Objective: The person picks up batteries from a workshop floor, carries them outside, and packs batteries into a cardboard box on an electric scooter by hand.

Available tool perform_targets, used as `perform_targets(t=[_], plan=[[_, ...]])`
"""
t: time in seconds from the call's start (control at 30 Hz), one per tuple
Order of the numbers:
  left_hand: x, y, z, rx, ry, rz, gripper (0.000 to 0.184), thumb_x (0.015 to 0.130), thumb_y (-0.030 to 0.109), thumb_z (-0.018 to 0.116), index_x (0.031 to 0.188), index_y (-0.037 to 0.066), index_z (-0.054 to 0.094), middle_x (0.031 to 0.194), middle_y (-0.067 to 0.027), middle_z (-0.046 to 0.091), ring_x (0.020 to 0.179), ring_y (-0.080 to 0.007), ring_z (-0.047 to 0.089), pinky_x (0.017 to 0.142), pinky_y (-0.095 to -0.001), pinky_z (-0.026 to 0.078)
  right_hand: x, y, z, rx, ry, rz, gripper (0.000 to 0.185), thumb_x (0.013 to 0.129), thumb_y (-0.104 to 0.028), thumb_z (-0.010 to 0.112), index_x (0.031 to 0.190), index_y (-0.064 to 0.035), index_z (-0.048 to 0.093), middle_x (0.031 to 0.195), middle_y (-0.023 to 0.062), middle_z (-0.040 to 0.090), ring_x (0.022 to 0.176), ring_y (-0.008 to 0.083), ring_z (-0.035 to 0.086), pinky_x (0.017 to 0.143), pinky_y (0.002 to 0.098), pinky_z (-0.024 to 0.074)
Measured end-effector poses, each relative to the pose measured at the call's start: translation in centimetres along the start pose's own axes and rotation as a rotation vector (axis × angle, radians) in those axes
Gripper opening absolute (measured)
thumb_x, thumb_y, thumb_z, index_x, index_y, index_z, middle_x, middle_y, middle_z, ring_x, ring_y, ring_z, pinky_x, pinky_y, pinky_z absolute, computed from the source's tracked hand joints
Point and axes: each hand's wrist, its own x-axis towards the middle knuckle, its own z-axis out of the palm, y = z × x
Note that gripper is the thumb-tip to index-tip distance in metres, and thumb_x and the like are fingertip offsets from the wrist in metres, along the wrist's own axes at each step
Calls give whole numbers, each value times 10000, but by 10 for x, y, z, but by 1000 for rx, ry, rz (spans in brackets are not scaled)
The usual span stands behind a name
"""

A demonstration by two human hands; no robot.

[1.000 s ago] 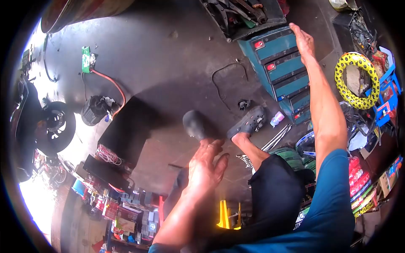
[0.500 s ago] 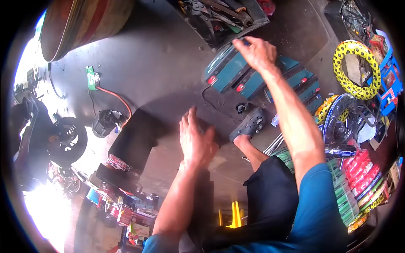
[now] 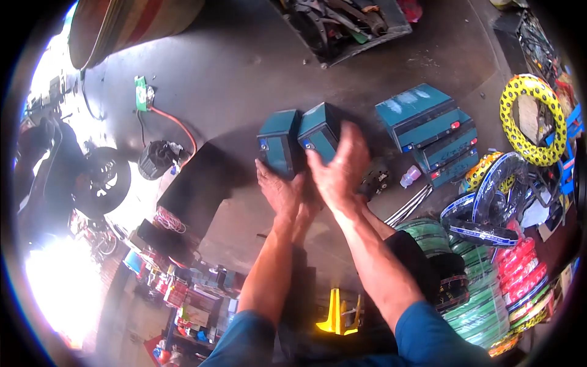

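Note:
Two teal batteries stand side by side in front of me, the left battery (image 3: 279,137) and the right battery (image 3: 321,131), each with a blue terminal showing. My left hand (image 3: 282,191) is at the near end of the left one, its fingers along the left edge and its thumb toward the right. Around the near end of the right one is my right hand (image 3: 343,168), thumb on the left side and fingers, slightly blurred, on the far right side. Further right lies a group of similar teal batteries (image 3: 428,131) with red and blue terminals.
A tray of tools (image 3: 348,27) lies beyond the batteries. To the left are a black motor-like part (image 3: 158,160) with a red cable and a dark box (image 3: 199,177). Wrapped tyres (image 3: 474,287) and a yellow spotted ring (image 3: 533,119) are at right; a yellow stool (image 3: 333,312) is below.
Two batteries have come away from the group at right to a place before me. My right hand has moved down and left with them; my left hand has moved up against the left battery.

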Motion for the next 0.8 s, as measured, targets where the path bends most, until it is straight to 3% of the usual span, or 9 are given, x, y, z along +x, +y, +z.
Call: perform_targets(t=[0.07, 0.13, 0.23, 0.33, 0.4, 0.57, 0.7, 0.8], plan=[[4, -4, 7, -53, 45, -19, 1127, 673, 327, 845, 1493, -90, 193, 1463, -319, 371, 1365, -454, 358, 1149, -481, 307, -31, 17, 0, -195, -127, 339, 1049, 713, -347, 853, 1489, 7, 241, 1434, 283, 393, 1329, 454, 379, 1096, 555, 312], [4, -17, 18, -80, 75, 13, 1114, 664, 301, 845, 1488, -82, 201, 1451, -315, 380, 1358, -452, 363, 1146, -479, 307, -51, 29, 10, -318, -339, 284, 1078, 703, -402, 853, 1489, -3, 234, 1435, 272, 393, 1329, 437, 386, 1094, 561, 309], [5, -33, 28, -89, 85, 60, 1052, 662, 258, 834, 1467, -63, 238, 1410, -305, 411, 1331, -450, 382, 1129, -484, 317, -46, 32, 27, -426, -226, 199, 1066, 666, -382, 880, 1458, -12, 268, 1407, 260, 422, 1304, 427, 419, 1067, 555, 348], [12, -21, 17, -153, 65, -21, 959, 664, 224, 811, 1422, -53, 291, 1335, -286, 464, 1262, -448, 444, 1051, -493, 399, -46, 52, 32, -365, -185, 61, 1032, 631, -336, 904, 1408, -19, 304, 1368, 251, 451, 1248, 433, 470, 1022, 529, 411], [4, -18, 3, -129, 71, -39, 939, 664, 214, 802, 1410, -55, 299, 1307, -274, 486, 1232, -442, 475, 1010, -492, 438, -39, 48, 25, -392, -304, 128, 997, 610, -287, 915, 1361, -9, 320, 1310, 257, 476, 1172, 435, 520, 975, 495, 467], [18, -24, -32, -119, -7, -19, 833, 660, 230, 785, 1315, -70, 368, 1211, -261, 543, 1118, -453, 561, 928, -502, 487, -33, 49, 14, -329, -373, 141, 1014, 625, -290, 909, 1387, -25, 295, 1331, 243, 461, 1207, 423, 490, 987, 495, 450], [18, -19, -85, -2, -91, -2, 759, 658, 239, 763, 1251, -66, 401, 1176, -257, 559, 1068, -455, 587, 884, -514, 506, -55, 33, 31, -513, -191, 91, 1042, 633, -328, 903, 1424, -69, 277, 1422, 185, 385, 1275, 378, 443, 973, 543, 441], [-2, -41, -108, 43, -113, 27, 721, 668, 235, 738, 1245, -47, 410, 1126, -258, 575, 1026, -458, 603, 842, -527, 516, -43, 48, 25, -442, -329, 63, 1009, 634, -372, 888, 1372, -17, 299, 1335, 242, 449, 1187, 423, 507, 974, 517, 458]])
